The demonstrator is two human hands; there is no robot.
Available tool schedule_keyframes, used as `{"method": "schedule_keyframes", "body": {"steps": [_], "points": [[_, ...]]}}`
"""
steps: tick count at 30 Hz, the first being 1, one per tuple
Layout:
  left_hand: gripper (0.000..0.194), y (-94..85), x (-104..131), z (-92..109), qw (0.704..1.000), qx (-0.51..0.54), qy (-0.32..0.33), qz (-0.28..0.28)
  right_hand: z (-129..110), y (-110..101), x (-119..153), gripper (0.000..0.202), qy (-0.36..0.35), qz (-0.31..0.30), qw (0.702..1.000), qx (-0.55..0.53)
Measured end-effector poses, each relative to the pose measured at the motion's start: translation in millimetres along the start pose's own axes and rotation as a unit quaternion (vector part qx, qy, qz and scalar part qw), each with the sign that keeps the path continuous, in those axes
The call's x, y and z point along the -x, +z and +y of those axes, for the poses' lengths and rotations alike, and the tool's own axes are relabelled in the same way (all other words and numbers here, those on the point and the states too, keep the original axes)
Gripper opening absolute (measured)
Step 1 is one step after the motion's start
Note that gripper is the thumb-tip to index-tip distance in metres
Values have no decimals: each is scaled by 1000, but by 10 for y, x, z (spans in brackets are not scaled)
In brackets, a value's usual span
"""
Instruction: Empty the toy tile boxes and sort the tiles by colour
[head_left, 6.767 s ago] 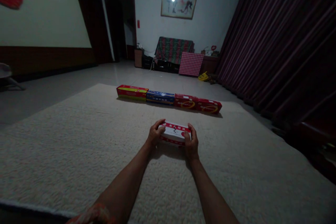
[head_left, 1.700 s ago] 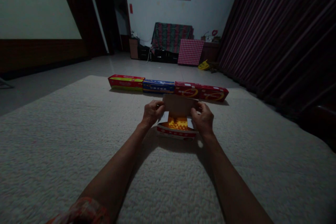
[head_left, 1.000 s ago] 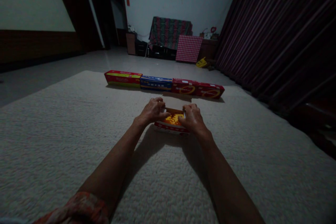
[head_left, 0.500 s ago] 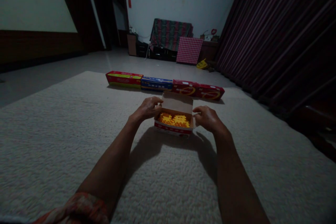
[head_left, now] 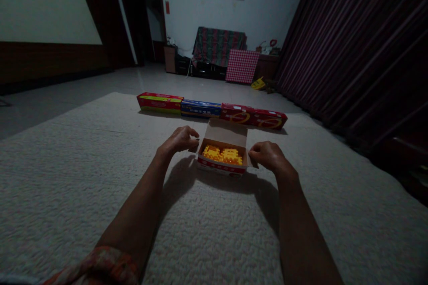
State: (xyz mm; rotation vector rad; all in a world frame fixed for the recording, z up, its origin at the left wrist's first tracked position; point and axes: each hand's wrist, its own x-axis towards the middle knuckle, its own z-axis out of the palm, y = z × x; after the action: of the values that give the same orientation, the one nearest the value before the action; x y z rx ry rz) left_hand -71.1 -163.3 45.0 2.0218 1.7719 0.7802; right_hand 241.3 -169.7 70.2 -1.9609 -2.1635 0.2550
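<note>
A small red and white cardboard box (head_left: 219, 170) stands on the pale quilted mat with its lid (head_left: 226, 132) raised at the back. Inside lie yellow plastic toy pieces (head_left: 231, 156) with notched edges. At the box's left end my left hand (head_left: 180, 139) has its thumb and fingers closed at the side flap (head_left: 193, 148), which is bent outward. My right hand (head_left: 268, 156) is curled, its fingertips on the right side flap (head_left: 253, 164). The undersides of both hands' fingers are partly hidden.
Behind the open box, a row of long cartons crosses the mat: a red and green one (head_left: 159, 103), a blue one (head_left: 200, 109) and two dark red ones (head_left: 253, 116). Farther back are a cloth-covered piece of furniture (head_left: 219, 44) and a checked panel (head_left: 242, 67). Dark curtains (head_left: 337, 53) hang at right.
Both side flaps have swung outward and lower. My left hand has moved left, away from the lid, and my right hand has come down slightly at the right flap.
</note>
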Motion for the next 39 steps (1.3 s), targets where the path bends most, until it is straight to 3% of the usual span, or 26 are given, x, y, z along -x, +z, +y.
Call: {"method": "schedule_keyframes", "body": {"steps": [4,10,16,19,23,29,33,39], "points": [[24,-15,17,65,999,-11,12,-36,-28,46,-35,30,-12,-6,1000,3],[25,84,-19,151,998,-37,39,12,-45,167,-73,46,16,36,999,-16],[27,201,-39,245,997,-78,-22,-10,-40,228,-112,28,24,15,999,-32],[45,225,-32,274,997,-58,-55,8,-47,244,-112,35,36,33,997,-62],[64,208,-24,269,999,-50,7,8,-96,208,-79,40,17,32,996,-83],[32,201,-49,187,999,-25,33,-21,-113,163,-60,42,-39,16,997,-71],[34,266,-69,177,1000,-10,13,-9,-89,220,-99,39,-25,17,998,-54],[34,286,-93,182,999,-33,-10,33,-126,328,-149,38,-27,69,996,-51]]}}
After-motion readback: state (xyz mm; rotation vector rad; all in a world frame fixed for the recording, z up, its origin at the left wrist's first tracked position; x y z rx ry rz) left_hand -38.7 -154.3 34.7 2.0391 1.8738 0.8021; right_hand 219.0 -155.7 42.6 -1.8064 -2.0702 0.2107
